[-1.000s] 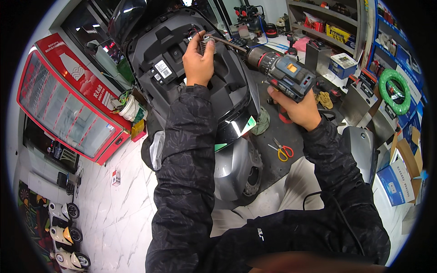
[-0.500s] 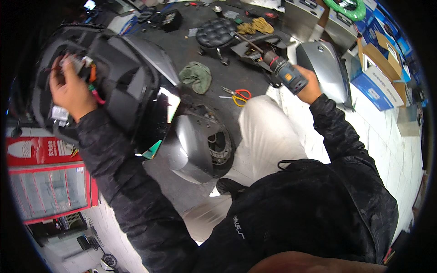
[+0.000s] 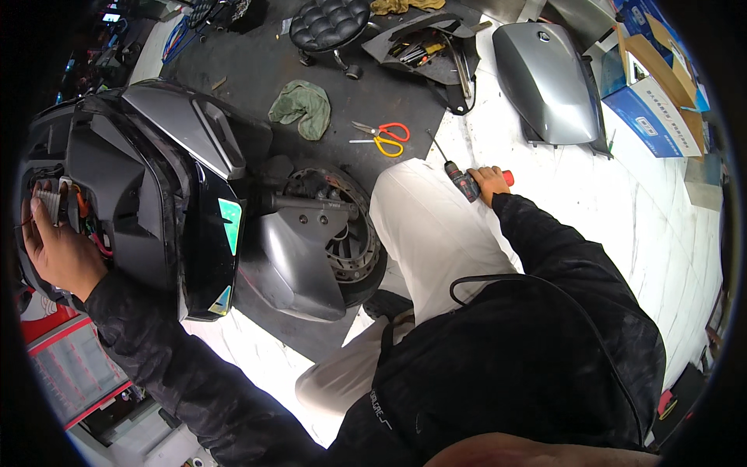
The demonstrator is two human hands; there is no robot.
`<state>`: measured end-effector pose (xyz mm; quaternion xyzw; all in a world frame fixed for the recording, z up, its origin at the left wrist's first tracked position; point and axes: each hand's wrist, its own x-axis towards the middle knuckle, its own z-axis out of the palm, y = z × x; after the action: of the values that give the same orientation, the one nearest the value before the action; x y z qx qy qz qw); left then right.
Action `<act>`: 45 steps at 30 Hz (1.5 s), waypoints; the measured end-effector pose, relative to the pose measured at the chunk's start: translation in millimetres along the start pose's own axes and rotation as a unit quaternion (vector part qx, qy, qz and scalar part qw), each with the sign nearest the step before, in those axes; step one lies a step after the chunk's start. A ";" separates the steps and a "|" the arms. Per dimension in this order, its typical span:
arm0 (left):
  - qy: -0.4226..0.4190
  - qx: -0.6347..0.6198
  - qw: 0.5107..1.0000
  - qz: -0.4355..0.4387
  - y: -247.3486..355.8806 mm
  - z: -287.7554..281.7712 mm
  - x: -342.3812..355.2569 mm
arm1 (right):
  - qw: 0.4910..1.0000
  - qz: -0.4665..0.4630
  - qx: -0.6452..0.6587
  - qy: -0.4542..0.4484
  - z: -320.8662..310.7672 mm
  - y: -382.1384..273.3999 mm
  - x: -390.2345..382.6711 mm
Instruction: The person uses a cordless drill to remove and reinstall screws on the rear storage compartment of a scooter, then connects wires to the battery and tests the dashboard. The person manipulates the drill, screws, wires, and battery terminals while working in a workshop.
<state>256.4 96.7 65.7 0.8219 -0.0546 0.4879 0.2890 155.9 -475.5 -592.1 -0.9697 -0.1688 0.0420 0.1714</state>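
From my remote post I see the left hand [image 3: 68,253] pinching a silvery, ribbed metal block [image 3: 50,202] inside the open, dark-grey plastic scooter body [image 3: 109,171]. The right hand [image 3: 490,185] grips a black-and-red cordless drill [image 3: 464,184] beside the cream trouser leg [image 3: 420,226]; whether it touches the white marbled floor [image 3: 560,202], I can't tell.

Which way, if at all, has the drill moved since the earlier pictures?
Yes, down the picture: earlier above the scissors, the drill is now to their lower right.

Close fisheye view, head-worn
The camera is looking down, taking in left hand [image 3: 64,251], right hand [image 3: 489,184] and floor [image 3: 630,206].
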 end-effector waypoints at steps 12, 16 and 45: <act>0.075 -0.061 0.995 0.004 11.0 3.0 0.8 | 0.986 -0.022 -0.017 -0.165 -4.1 18.1 41.0; 0.133 0.043 0.987 0.083 21.3 15.5 -7.3 | 0.990 0.115 0.083 -0.024 -118.7 -26.1 172.4; 0.226 -0.354 0.903 -0.093 13.2 16.7 -14.2 | 0.755 -0.425 0.322 0.382 -451.4 -547.0 295.4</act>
<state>257.0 74.3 53.5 0.5346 -0.0801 0.5796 0.6098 325.1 -34.5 13.8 -0.6210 -0.4607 -0.3574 0.5239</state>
